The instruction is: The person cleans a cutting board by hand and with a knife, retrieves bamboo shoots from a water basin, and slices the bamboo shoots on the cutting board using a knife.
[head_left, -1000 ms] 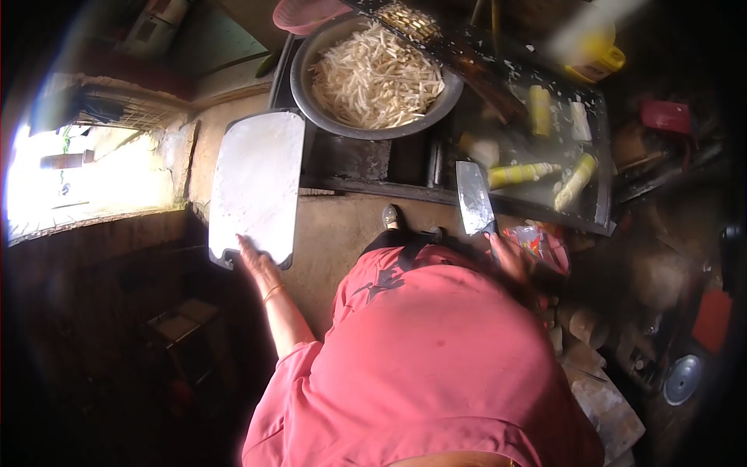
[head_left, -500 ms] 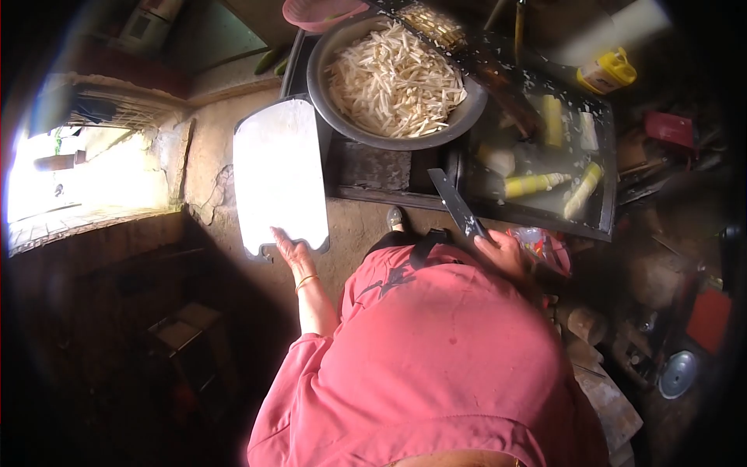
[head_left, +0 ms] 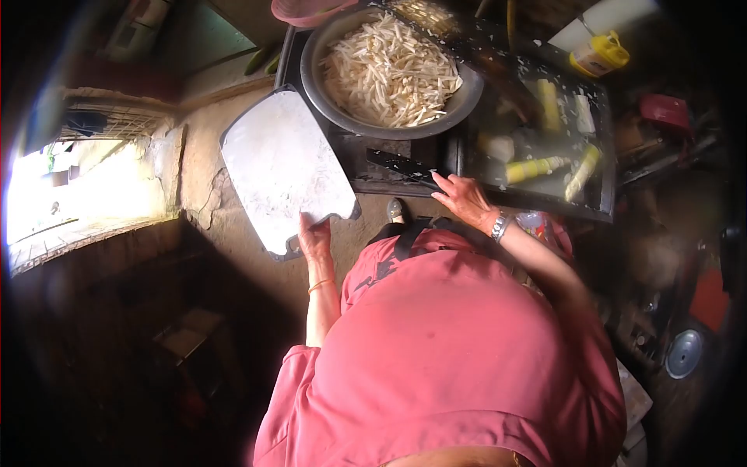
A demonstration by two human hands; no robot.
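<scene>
My left hand point(head_left: 315, 233) grips the lower edge of a white cutting board point(head_left: 284, 159), near its handle cutout. The board is tilted, its face marked with stains and scraps. At the dark counter's front edge, my right hand point(head_left: 467, 201) has thumb and fingers around the handle end of a kitchen knife point(head_left: 398, 165). Its dark blade points left, with pale bits stuck to it. Behind the knife, a large metal basin point(head_left: 311, 74) holds a heap of pale cut strips point(head_left: 393, 74). Peeled yellow-green stalks point(head_left: 533, 169) lie in the wet dark tray point(head_left: 545, 204) to the right.
A yellow container point(head_left: 599, 54) stands at the back right, and a pink basin point(head_left: 311, 11) at the back left. Bright light enters through an opening point(head_left: 85, 187) in the left wall. A round metal lid point(head_left: 685, 354) lies low on the right.
My right hand has moved forward and left with the knife, bringing the blade over the counter edge. The cutting board has turned, its lower end swinging right with my left hand.
</scene>
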